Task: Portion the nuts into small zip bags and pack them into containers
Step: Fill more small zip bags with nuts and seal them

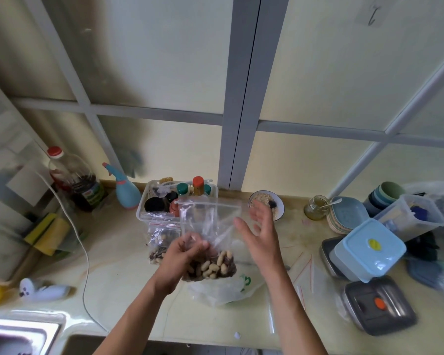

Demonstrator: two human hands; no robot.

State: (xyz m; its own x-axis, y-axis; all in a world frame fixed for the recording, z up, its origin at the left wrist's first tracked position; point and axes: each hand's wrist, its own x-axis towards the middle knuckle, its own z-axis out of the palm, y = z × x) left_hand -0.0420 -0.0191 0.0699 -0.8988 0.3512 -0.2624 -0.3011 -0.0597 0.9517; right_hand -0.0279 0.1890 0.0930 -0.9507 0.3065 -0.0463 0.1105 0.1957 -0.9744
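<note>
Left hand (181,248) pinches the nut bag (209,242); right hand (260,235) hovers spread beside

Frosted window (164,60) w/ grey frame bars behind pale yellowish marbled worktop (118,254), steel sink (18,331) at bottom-left corner, soft daylight.

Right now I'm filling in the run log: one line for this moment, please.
step: bagging nuts | left hand: grips zip bag of nuts | right hand: open beside bag | filled bag: on counter
</note>
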